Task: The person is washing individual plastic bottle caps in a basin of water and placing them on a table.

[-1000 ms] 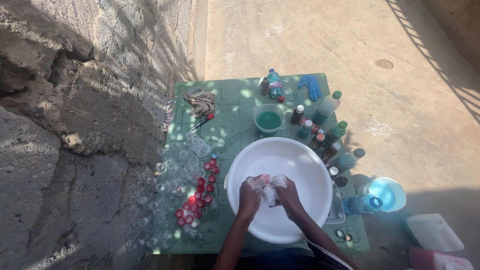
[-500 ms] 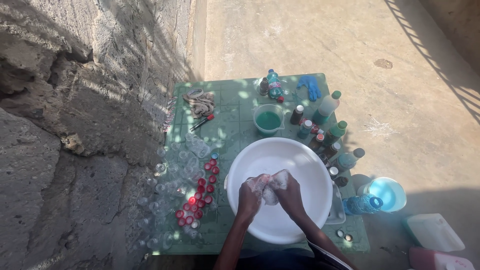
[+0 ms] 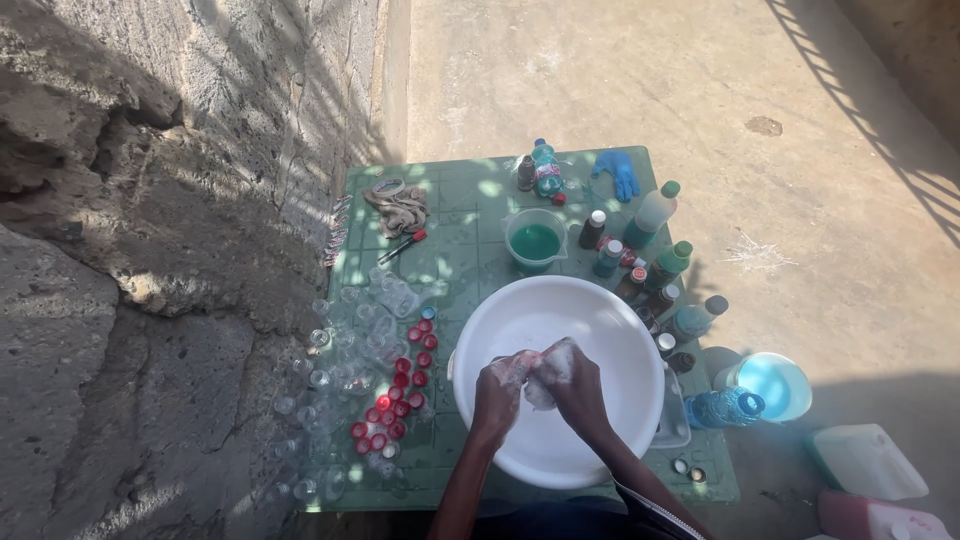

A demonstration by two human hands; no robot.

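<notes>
Soapy lump (image 3: 541, 392), pale and covered in foam, sits pressed between two hands above the middle of a white basin (image 3: 610, 312) on a green table (image 3: 470, 195). What the lump is cannot be told under the suds.

Going left to right: a rough stone wall (image 3: 130, 250) fills the left side. At the table's left edge stands a cluster of small clear jars (image 3: 345, 345), some over the edge near the wall, with a run of red caps (image 3: 400, 385) just beside them. Above these lie a crumpled rag (image 3: 398, 207) and a red-tipped tool (image 3: 402, 247).

The left hand (image 3: 500, 385) curls its foamy fingers around the lump's left side. The right hand (image 3: 570, 378) closes over it from the right, fingers clamped down, the two hands touching.

Behind the basin is a clear cup of green liquid (image 3: 535, 240). To the right, a row of small bottles (image 3: 655, 265) with mixed caps runs along the table edge, a blue glove (image 3: 617, 172) lies at the far corner, and a blue water bottle (image 3: 725, 407) lies on its side near a pale blue bucket (image 3: 775, 385) on the concrete ground.

Likely risks: slick foam could let the lump slip and splash suds over the open jars, and a bumped elbow could tip the crowded bottles off the right edge
</notes>
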